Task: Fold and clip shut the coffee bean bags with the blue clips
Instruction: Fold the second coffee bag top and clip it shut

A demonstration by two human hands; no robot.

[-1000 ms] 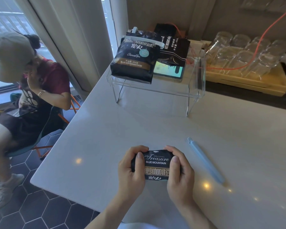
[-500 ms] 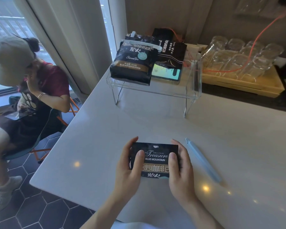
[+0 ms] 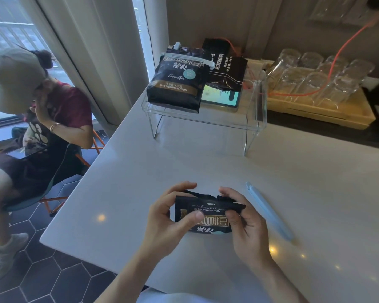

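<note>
Small black foil coffee bag (image 3: 206, 215): top now folded over vs. flat before, both hands gripping — left hand (image 3: 169, 221), right hand (image 3: 247, 228); long pale-blue plastic clip (image 3: 269, 213) unused, next.

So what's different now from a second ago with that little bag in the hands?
The top of the small coffee bag has been folded down toward the person; before, it lay flat. Both the left hand and the right hand still grip it. The blue clip stays untouched on the table, and the clipped bag stays on the clear stand.
</note>
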